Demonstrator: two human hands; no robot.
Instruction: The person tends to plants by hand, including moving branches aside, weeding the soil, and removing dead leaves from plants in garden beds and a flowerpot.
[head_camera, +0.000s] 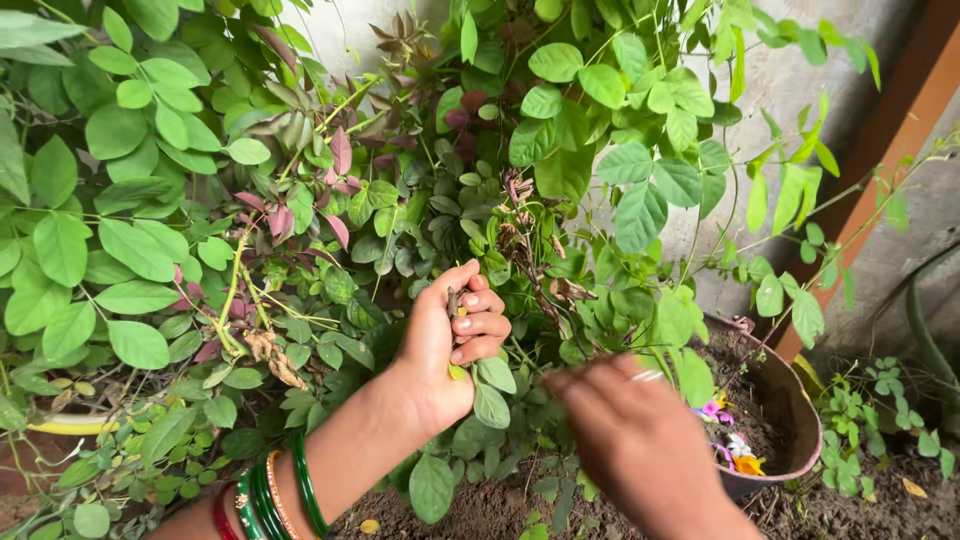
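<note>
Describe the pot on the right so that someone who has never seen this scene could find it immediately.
Start from the mass of green leafy plants filling the left and centre, then look lower right, beyond the blurred right hand. There sits a round brown pot of dark soil; it alone holds small fallen flowers, pink, white and yellow.

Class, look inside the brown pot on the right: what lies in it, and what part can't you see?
Inside the brown pot lie dark soil and a few small flowers, pink, white and yellow. The blurred right hand and overhanging leaves cover the pot's left part.

A home garden: leafy shrubs (150, 230) rooted in bare soil (480, 510), a clay pot (790, 420), a plastered wall (800, 70).
</note>
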